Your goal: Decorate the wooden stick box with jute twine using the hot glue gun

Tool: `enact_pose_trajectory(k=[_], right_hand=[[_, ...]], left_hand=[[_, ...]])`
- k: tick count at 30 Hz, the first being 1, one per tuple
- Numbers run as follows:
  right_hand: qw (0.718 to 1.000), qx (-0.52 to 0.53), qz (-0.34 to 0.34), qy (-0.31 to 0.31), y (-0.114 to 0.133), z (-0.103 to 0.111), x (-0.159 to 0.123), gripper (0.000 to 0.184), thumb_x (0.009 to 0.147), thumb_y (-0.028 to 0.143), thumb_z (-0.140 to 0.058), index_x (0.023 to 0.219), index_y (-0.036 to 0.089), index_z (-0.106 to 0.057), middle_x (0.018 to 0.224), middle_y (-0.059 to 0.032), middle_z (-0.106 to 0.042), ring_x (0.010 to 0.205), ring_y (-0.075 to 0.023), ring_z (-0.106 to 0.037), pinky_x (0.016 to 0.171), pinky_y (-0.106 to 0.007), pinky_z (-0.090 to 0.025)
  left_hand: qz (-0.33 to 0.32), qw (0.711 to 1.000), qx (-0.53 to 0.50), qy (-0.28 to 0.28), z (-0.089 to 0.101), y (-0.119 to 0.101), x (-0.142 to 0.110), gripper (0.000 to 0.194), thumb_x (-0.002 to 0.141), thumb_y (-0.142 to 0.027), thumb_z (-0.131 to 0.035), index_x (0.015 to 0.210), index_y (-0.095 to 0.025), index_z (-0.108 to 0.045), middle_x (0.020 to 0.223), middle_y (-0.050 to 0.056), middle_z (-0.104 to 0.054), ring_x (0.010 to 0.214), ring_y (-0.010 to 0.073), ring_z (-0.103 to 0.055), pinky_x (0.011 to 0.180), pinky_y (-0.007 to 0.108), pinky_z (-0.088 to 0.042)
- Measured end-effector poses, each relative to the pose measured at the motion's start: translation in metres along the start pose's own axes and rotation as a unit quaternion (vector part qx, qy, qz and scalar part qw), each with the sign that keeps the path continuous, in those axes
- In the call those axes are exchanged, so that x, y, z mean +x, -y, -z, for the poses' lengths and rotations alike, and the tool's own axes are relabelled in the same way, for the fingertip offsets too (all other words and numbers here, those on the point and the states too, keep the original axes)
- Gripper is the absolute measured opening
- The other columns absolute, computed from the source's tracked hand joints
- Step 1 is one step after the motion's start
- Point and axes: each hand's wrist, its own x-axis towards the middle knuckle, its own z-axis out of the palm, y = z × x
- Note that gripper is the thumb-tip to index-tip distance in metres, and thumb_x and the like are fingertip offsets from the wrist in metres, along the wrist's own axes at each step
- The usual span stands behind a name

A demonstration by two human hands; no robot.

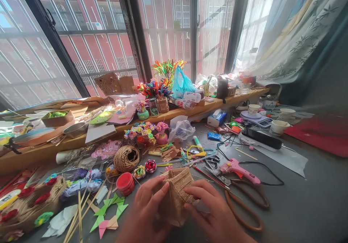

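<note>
Between my two hands is a small cardboard box [181,185], its side covered in rows of jute twine. My left hand [150,197] grips its left side, fingers curled along the top edge and bare cardboard. My right hand [205,205] has thumb and fingertips closed on the twine-covered right side. The box is tilted, and its lower part is partly behind my fingers. A ball of twine [119,159] lies beyond my left hand, beside a round red tub [125,183]. To the right of my right hand are a pink glue gun [240,171] and brown-handled scissors [267,202].
A folded paper star [102,228] and wooden sticks [79,214] lie at the left, near a cardboard piece with flowers [31,203]. A phone [261,138] and kitchen scale [257,119] are at the right. A crowded wooden ledge [160,121] runs below the windows.
</note>
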Motion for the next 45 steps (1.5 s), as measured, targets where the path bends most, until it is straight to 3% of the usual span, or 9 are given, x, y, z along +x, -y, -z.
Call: enact_pose_trajectory(k=[2,5,20,23,27,30,34,39,45], right_hand=[[1.000,0.009,0.017,0.019,0.001,-0.004,0.001,0.036,0.102,0.018,-0.060,0.137,0.025,-0.062,0.108,-0.0089,-0.073,0.095,-0.0215,-0.073,0.083,-0.029,-0.064],[0.998,0.034,0.025,0.038,0.005,-0.011,0.003,0.051,0.100,0.012,-0.056,0.149,0.026,-0.055,0.109,-0.0095,-0.074,0.095,-0.0219,-0.073,0.083,-0.030,-0.064],[0.999,0.008,0.044,0.021,0.009,-0.017,0.008,0.062,0.098,0.008,-0.052,0.158,0.025,-0.052,0.107,-0.0117,-0.071,0.093,-0.0247,-0.072,0.080,-0.034,-0.066],[0.997,0.074,-0.004,0.006,0.006,-0.021,0.000,0.055,0.102,0.015,-0.053,0.155,0.028,-0.056,0.112,-0.0100,-0.070,0.094,-0.0224,-0.071,0.082,-0.031,-0.065],[0.977,0.137,-0.137,-0.084,-0.003,-0.023,-0.013,0.044,0.105,0.030,-0.060,0.150,0.031,-0.062,0.113,-0.0067,-0.070,0.088,-0.0195,-0.070,0.082,-0.029,-0.064],[0.933,0.195,-0.261,-0.151,-0.008,-0.016,-0.010,0.022,0.095,0.043,-0.077,0.107,0.025,-0.080,0.098,-0.0048,-0.072,0.080,-0.0198,-0.070,0.071,-0.027,-0.063],[0.896,0.223,-0.338,-0.183,-0.014,0.003,0.002,0.033,0.075,0.051,-0.094,0.069,0.022,-0.078,0.076,-0.0037,-0.073,0.071,-0.0209,-0.069,0.065,-0.027,-0.060],[0.872,0.220,-0.403,-0.170,-0.020,0.018,0.008,0.037,0.068,0.058,-0.094,0.080,0.023,-0.087,0.084,-0.0083,-0.084,0.079,-0.0279,-0.075,0.071,-0.034,-0.063],[0.861,0.231,-0.429,-0.147,-0.034,0.027,0.003,0.050,0.073,0.067,-0.088,0.091,0.021,-0.084,0.093,-0.0115,-0.086,0.091,-0.0317,-0.079,0.086,-0.041,-0.065]], left_hand=[[-0.007,1.000,0.000,-0.001,0.000,-0.001,0.001,0.078,0.083,-0.028,-0.079,0.155,-0.028,-0.051,0.150,0.015,-0.058,0.137,0.0333,-0.060,0.109,0.046,-0.058],[-0.011,1.000,0.006,-0.009,0.002,-0.006,0.004,0.073,0.086,-0.027,-0.078,0.154,-0.029,-0.052,0.149,0.015,-0.059,0.135,0.0322,-0.061,0.108,0.046,-0.058],[-0.036,0.999,0.026,-0.006,0.006,-0.016,0.016,0.072,0.083,-0.019,-0.074,0.152,-0.027,-0.055,0.145,0.015,-0.065,0.132,0.0331,-0.063,0.109,0.048,-0.056],[-0.037,0.999,0.021,-0.017,0.003,-0.012,0.012,0.070,0.084,-0.023,-0.075,0.151,-0.027,-0.056,0.144,0.015,-0.065,0.132,0.0336,-0.063,0.108,0.048,-0.056],[-0.049,0.998,0.023,-0.023,-0.001,-0.007,0.007,0.071,0.084,-0.028,-0.077,0.152,-0.028,-0.055,0.147,0.015,-0.063,0.134,0.0336,-0.062,0.110,0.048,-0.055],[-0.040,0.999,0.020,-0.023,-0.002,-0.007,0.005,0.072,0.083,-0.028,-0.077,0.152,-0.029,-0.054,0.147,0.014,-0.063,0.134,0.0338,-0.062,0.110,0.048,-0.055],[-0.009,1.000,0.008,-0.007,0.002,-0.009,0.004,0.076,0.080,-0.028,-0.081,0.151,-0.031,-0.054,0.146,0.014,-0.064,0.135,0.0352,-0.063,0.111,0.050,-0.056],[-0.010,1.000,-0.019,0.007,0.006,-0.008,0.005,0.088,0.080,-0.028,-0.085,0.159,-0.029,-0.045,0.151,0.016,-0.064,0.136,0.0365,-0.064,0.112,0.053,-0.057],[0.072,0.997,-0.021,0.014,0.012,-0.010,0.011,0.118,0.070,-0.035,-0.098,0.166,-0.031,-0.030,0.150,0.017,-0.066,0.134,0.0407,-0.067,0.108,0.059,-0.061]])
